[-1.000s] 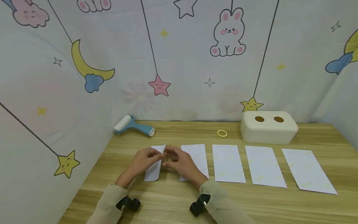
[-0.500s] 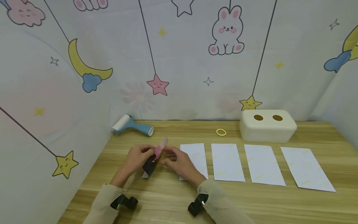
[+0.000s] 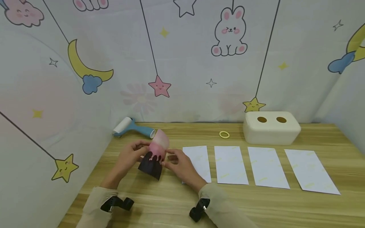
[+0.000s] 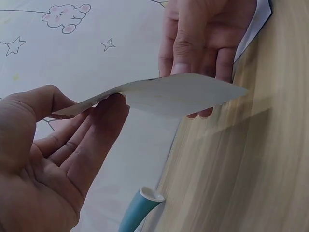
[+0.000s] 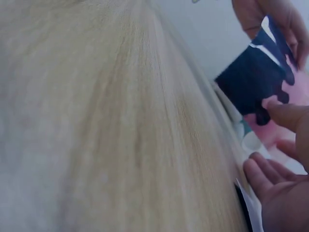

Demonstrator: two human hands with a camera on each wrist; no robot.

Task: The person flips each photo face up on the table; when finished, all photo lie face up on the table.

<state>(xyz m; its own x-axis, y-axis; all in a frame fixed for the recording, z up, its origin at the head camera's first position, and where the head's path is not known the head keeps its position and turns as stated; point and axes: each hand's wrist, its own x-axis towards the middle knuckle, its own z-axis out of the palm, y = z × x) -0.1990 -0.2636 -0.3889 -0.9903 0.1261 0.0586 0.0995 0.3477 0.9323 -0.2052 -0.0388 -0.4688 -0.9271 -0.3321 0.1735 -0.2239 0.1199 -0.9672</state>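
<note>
A printed card (image 3: 150, 166), black with a dripping edge over pink, is held up above the left of the table. My left hand (image 3: 126, 161) pinches its left edge, thumb on one face and fingers on the other. On the opposite edge my right hand (image 3: 183, 168) grips it; in the right wrist view the thumb (image 5: 285, 115) lies on the printed face. The left wrist view shows the card's plain white back (image 4: 178, 96), slightly bowed. Beside my right hand lies a white sheet (image 3: 198, 158), partly covered by that hand.
Three more white sheets with faint yellow marks, the nearest a white sheet (image 3: 231, 164), lie in a row to the right. Behind stand a lint roller (image 3: 139, 128) with a blue handle, a yellow ring (image 3: 224, 135) and a cream box (image 3: 271, 129) with two holes.
The card has been lifted from the table and turned over, so its black and pink face now shows instead of white. My left hand has moved a little left with it.
</note>
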